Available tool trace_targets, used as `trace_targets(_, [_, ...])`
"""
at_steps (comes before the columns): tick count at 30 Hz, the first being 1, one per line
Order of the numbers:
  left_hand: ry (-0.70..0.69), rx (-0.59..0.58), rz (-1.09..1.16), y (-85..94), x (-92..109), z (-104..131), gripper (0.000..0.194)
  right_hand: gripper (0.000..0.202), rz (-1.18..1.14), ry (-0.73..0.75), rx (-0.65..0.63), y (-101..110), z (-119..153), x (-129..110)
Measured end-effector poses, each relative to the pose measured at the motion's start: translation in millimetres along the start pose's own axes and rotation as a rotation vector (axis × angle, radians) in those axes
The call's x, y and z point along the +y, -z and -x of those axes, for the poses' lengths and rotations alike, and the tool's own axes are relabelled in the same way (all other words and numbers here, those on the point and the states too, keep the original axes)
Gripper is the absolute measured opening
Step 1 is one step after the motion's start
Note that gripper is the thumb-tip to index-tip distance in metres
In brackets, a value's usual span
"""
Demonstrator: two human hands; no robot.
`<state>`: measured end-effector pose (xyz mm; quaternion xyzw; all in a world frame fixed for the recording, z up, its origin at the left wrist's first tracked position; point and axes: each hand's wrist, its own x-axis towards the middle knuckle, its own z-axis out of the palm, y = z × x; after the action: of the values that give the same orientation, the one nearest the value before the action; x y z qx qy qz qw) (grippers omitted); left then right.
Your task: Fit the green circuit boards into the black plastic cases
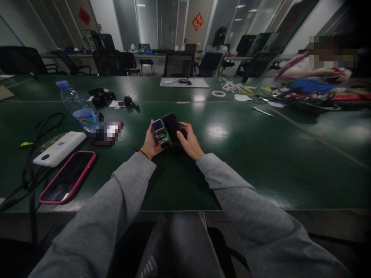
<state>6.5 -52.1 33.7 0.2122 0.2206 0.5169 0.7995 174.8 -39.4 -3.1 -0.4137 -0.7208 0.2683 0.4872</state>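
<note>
Above the green table, my left hand [150, 142] is closed around the outer edge of a green circuit board [162, 136]. A small bluish screen [157, 125] is at the board's top, and metal port-like parts line its lower end. Right beside the board is a flat black block [172, 125], tilted; whether the two are joined I cannot tell. My right hand [189, 141] grips the block's right side, thumb on its face and fingers behind it. The fingertips of my left hand are mostly hidden behind the board.
To the left lie a red-cased phone [68, 177], a white power bank [60, 148], black cable [30, 166] and a leaning plastic bottle [77, 106]. A wrench [263, 112], a white ring [218, 94] and tangled cables [255, 90] lie right. Another person [307, 67] sits across the table.
</note>
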Motion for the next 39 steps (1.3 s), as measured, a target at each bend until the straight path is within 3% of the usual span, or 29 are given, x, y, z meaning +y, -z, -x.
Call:
trace_targets(14, [0.028, -0.09, 0.024, 8.7, -0.3, -6.8, 0.062, 0.044, 0.088, 0.124, 0.044, -0.2, 2.4, -9.7])
trace_targets(31, [0.022, 0.172, -0.068, 8.4, -3.3, -8.6, 0.06, 0.042, 0.252, 0.192, 0.206, 0.3, 2.6, -8.5])
trace_targets(39, [0.029, 0.157, -0.064, 11.4, -3.0, -10.3, 0.06, 0.058, 0.156, 0.135, 0.095, -2.9, 3.3, -7.6])
